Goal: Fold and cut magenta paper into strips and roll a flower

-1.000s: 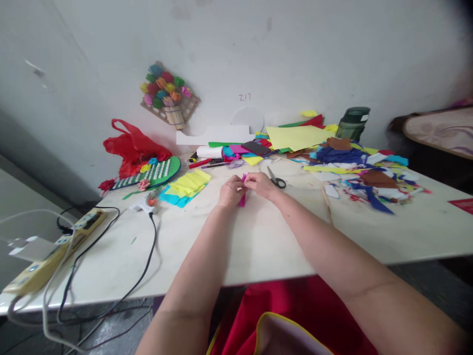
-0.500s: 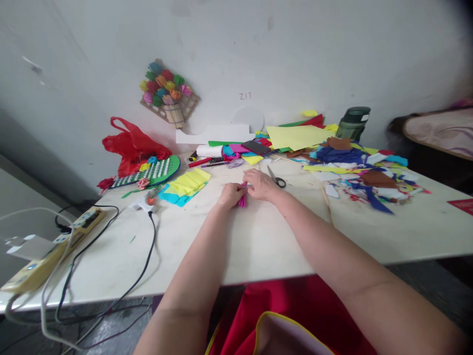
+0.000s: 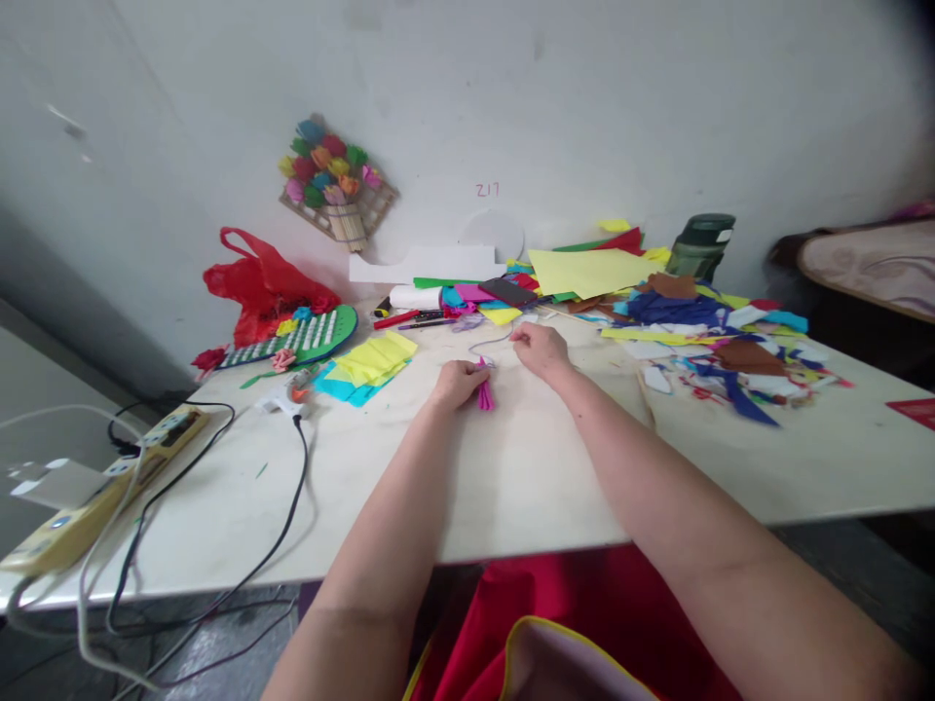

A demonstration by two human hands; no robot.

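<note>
My left hand [image 3: 460, 383] is closed on a small bundle of folded magenta paper [image 3: 486, 395], low over the white table. A thin purple-grey string [image 3: 491, 343] curves from the top of the bundle toward my right hand [image 3: 539, 349]. That hand is up and to the right of the bundle, its fingers pinched on the string. The scissors are hidden, with my right hand over the spot where they lay.
Yellow sheets [image 3: 376, 358] over blue ones lie left of my hands, near a glue gun [image 3: 284, 397] and its cable. Paper scraps [image 3: 679, 312] pile up at the right, before a green bottle [image 3: 701, 245]. A yellow power strip [image 3: 109, 492] lies at the left edge.
My right hand has moved away from the magenta bundle, up and to the right, drawing the string out. It now covers the scissors. My left hand has stayed on the bundle.
</note>
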